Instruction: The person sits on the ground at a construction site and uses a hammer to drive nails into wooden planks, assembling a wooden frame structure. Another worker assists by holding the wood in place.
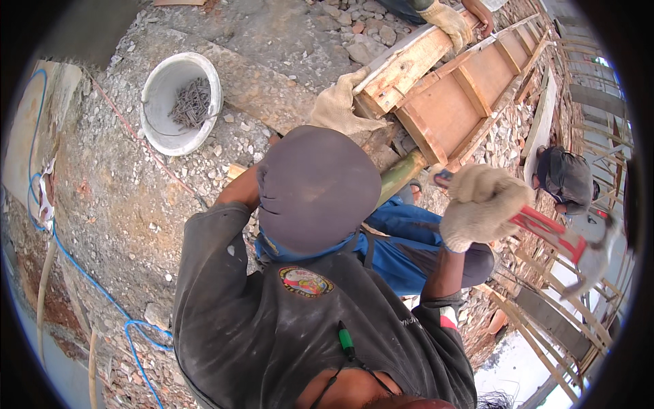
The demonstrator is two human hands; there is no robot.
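My right hand [480, 204], in a cream knitted glove, grips the red handle [545, 228] of a hammer. The hammer's metal head [596, 262] points off to the right and is slightly blurred. Beyond my raised left knee [317, 187], my gloved left hand [344, 105] is closed around the near end of a wooden beam [405, 71]; some of its fingers are hidden. Alongside the beam lies a long wooden formwork panel [456, 102] with cross battens. At the beam's far end rests a co-worker's gloved hand [449, 24], with a bare hand [480, 15] beside it.
A white bucket [163, 133] of nails [193, 103] stands on rubble-strewn ground [266, 82] at the left. A blue hose [88, 273] and a thin reddish line [146, 146] cross the ground. Another person [565, 178] bends over at the right, near wooden framing [552, 313].
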